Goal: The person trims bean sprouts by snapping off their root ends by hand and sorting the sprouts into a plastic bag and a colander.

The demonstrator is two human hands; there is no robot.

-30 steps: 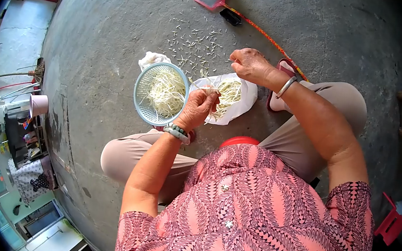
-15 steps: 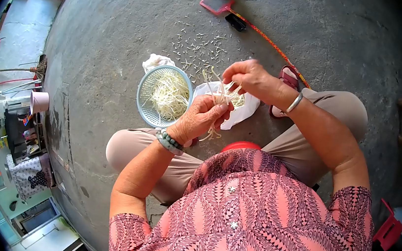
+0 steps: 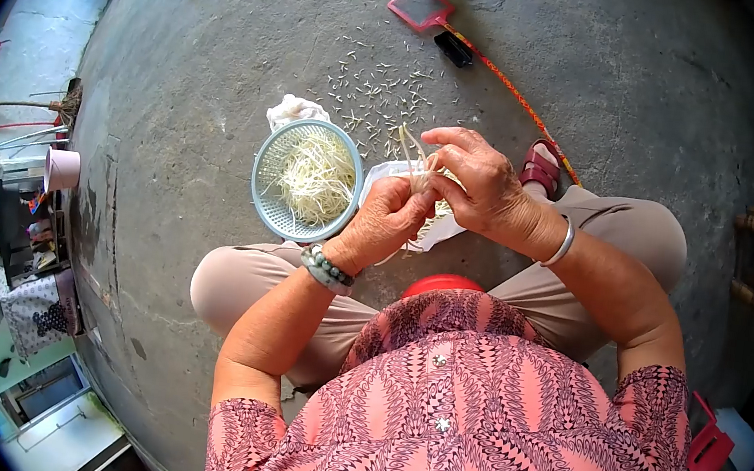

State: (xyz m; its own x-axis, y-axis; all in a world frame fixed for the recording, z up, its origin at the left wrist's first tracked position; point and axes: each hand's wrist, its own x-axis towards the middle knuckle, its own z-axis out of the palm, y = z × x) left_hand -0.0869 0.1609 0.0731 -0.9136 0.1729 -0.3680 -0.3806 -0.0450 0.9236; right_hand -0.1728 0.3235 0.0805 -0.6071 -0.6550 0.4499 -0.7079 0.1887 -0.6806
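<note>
My left hand (image 3: 386,220) is closed around a small bunch of bean sprouts (image 3: 420,180), with some pale stems standing up above it. Right against it, my right hand (image 3: 483,184) has its thumb and forefinger pinched at the top of that bunch. To the left on the floor is a light-blue plastic basket (image 3: 256,200) holding a heap of bean sprouts (image 3: 318,178). A white plastic bag (image 3: 442,232) with more sprouts lies beneath my hands, which hide much of it.
Small sprout scraps (image 3: 380,87) are scattered on the concrete floor beyond the basket. A crumpled white bag (image 3: 296,110) touches the basket's far side. Farther off lie a pink fly swatter (image 3: 421,8) and a black object (image 3: 454,49). Something red (image 3: 448,284) shows between my knees.
My right hand has come down and left from above the bunch to meet my left hand, its fingers now at the sprouts. The view has shifted slightly.
</note>
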